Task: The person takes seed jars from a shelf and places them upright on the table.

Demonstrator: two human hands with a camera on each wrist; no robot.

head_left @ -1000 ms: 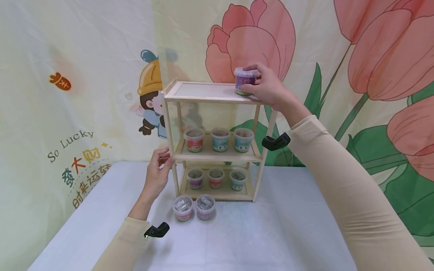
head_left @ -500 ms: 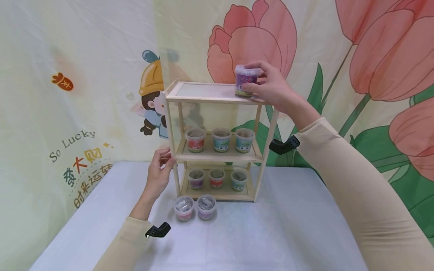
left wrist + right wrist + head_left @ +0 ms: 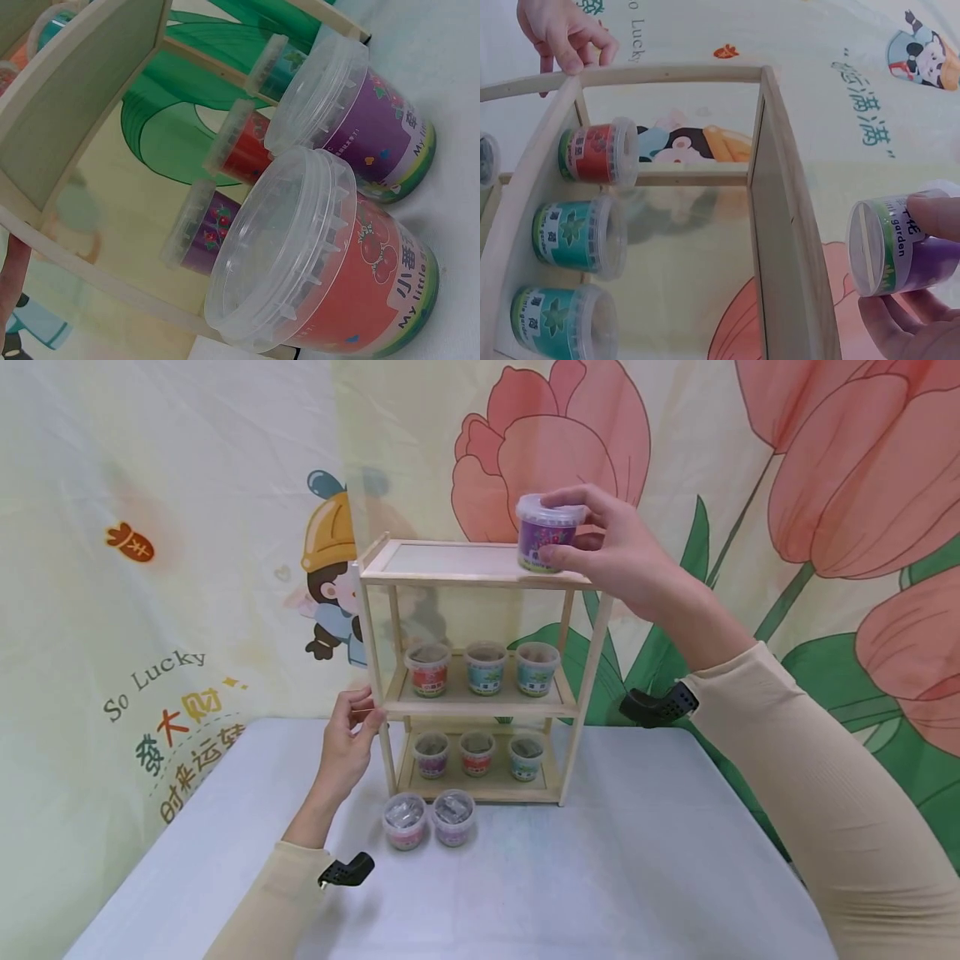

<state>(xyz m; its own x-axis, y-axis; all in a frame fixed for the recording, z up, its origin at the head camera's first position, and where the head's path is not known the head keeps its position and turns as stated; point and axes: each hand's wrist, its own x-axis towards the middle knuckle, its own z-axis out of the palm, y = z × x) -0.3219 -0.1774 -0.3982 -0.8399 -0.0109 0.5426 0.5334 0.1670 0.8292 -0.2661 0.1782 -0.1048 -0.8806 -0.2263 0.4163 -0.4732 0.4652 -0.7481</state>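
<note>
My right hand (image 3: 615, 543) holds a purple-labelled plastic cup (image 3: 546, 535) with a clear lid, its thumb in front and fingers at the back and lid. In the right wrist view a gap separates the base of this purple cup (image 3: 904, 247) from the top board. With thumb and fingers, my left hand (image 3: 349, 739) grips the left post of a three-tier wooden rack (image 3: 480, 710) at middle-shelf height. One red cup (image 3: 429, 672) and two teal cups (image 3: 486, 670) stand on the middle shelf. The bottom shelf bears a purple cup (image 3: 431, 757), a red cup (image 3: 477, 755) and a teal cup (image 3: 526, 758).
Two lidded cups stand on the white table (image 3: 600, 877) before the rack's front left: a red one (image 3: 352, 285) and a purple one (image 3: 375, 135). A printed cloth backdrop (image 3: 247, 527) with tulips hangs behind the rack.
My right hand has raised the purple cup slightly and brought it a little closer, with the right forearm swinging rightward. My left hand stays on the rack's post.
</note>
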